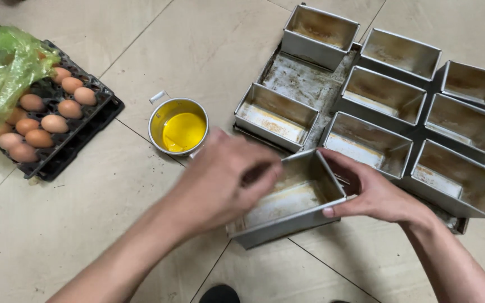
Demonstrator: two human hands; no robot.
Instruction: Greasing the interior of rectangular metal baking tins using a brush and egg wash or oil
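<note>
While my right hand [374,193] steadies the loaf tin [287,205] by its end wall, fingers curled over the rim and thumb pressed outside, my left hand [225,179] works inside the tin, blurred, fingers bunched as if pinching something I cannot make out. The tin sits tilted on the floor between both hands. Just beyond my left knuckles stands a small pot of yellow oil [179,129]; beyond my right hand, more tins [369,143] wait on a tray [298,81]. Far off to my left lies an egg tray [57,126]. I judge I am greasing this tin; next calls for reaching every corner evenly.
</note>
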